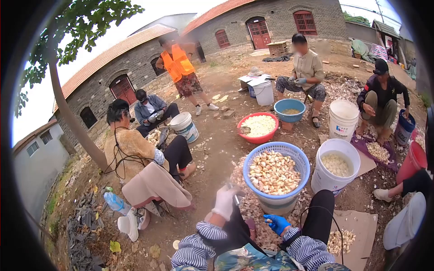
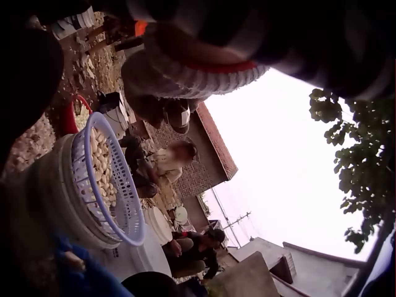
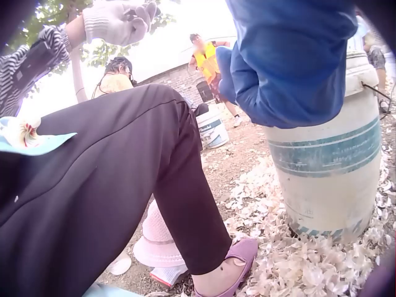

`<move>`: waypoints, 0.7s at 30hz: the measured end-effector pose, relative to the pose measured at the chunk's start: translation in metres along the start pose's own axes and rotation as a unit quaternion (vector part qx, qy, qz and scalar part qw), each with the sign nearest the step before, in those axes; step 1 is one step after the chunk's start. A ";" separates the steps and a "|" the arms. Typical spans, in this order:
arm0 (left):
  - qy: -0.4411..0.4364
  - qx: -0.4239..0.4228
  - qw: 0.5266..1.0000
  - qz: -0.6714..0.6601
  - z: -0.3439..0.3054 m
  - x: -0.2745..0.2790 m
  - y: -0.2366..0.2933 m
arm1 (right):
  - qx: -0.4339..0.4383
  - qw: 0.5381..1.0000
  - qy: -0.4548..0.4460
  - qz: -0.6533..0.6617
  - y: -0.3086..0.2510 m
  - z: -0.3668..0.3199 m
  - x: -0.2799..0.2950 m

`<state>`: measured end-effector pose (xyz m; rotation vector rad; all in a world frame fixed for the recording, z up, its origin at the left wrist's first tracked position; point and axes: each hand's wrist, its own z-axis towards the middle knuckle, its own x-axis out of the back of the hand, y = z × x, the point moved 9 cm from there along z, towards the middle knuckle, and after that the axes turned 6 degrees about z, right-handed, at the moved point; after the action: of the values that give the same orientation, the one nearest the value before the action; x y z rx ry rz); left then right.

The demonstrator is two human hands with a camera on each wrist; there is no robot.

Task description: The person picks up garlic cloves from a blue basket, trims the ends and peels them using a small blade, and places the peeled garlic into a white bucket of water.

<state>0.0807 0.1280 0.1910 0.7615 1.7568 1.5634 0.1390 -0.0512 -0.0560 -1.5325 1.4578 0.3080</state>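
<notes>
My left hand (image 1: 224, 202), in a white knit glove, is raised above my left knee with its fingers curled round a small thin tool (image 1: 236, 199) with a pale, blade-like end; I cannot tell its exact kind. Lower and to the right, my right hand (image 1: 276, 223) wears a blue rubber glove and pinches a garlic clove (image 1: 268, 220). In the right wrist view the blue glove (image 3: 291, 68) hides the clove. Just ahead of both hands, a blue plastic basket (image 1: 249, 180) heaped with unpeeled garlic cloves (image 1: 275, 173) sits on a pale bucket (image 1: 280, 206).
Papery garlic skins (image 3: 309, 269) cover the ground round the bucket. A white bucket (image 1: 322, 174) with peeled cloves in water stands to the right, and a red basin (image 1: 272, 135) of peeled cloves farther ahead. Loose cloves (image 1: 341, 241) lie on cardboard (image 1: 368, 221). Several people sit around.
</notes>
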 end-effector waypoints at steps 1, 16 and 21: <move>-0.059 0.017 0.998 -0.021 -0.008 -0.026 0.006 | 0.003 1.000 -0.012 0.021 0.002 0.001 0.000; -0.072 0.033 0.977 0.197 -0.057 -0.077 -0.064 | 0.171 0.984 -0.044 -0.016 -0.065 -0.040 -0.027; -0.055 0.013 0.949 0.311 -0.075 -0.085 -0.076 | 0.186 0.976 0.025 -0.110 -0.064 -0.068 -0.038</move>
<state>0.0736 0.0065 0.1283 1.4918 1.5334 1.8406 0.1574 -0.0899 0.0349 -1.3826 1.2816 -0.1328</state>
